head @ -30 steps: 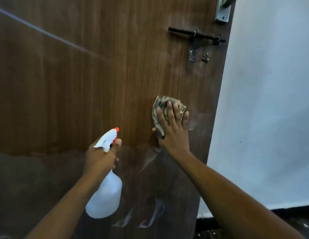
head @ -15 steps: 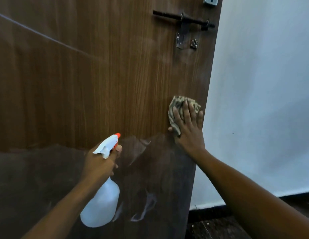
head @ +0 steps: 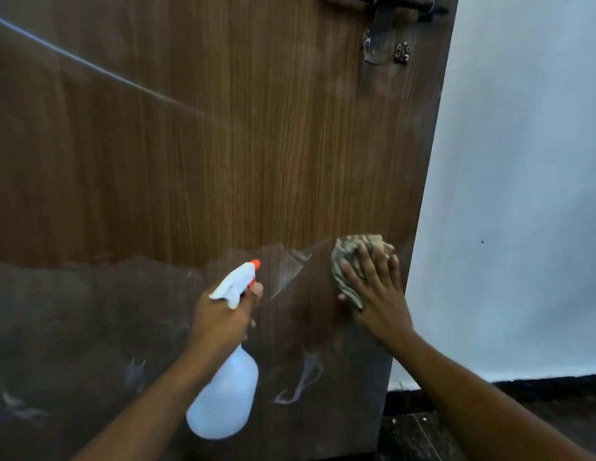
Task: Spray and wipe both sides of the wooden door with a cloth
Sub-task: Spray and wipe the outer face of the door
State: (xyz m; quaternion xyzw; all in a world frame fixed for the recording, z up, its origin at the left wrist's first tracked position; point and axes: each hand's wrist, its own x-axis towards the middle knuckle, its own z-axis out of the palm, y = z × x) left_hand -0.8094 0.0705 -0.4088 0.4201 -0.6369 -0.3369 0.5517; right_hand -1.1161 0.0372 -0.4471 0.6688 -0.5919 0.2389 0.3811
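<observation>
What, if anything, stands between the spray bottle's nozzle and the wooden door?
Nothing visible does. The left hand grips the spray bottle, its nozzle facing bare wooden door. The right hand presses the cloth on the door to the nozzle's right, off its line; the bolt sits far above.

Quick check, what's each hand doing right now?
Left hand: closed round the bottle.
Right hand: open, straight fingers pressing the cloth against the door.

No text, label, brand or number can be read anywhere. The spray bottle (head: 223,404) is plain white. The wooden door (head: 223,144) shows only grain.
</observation>
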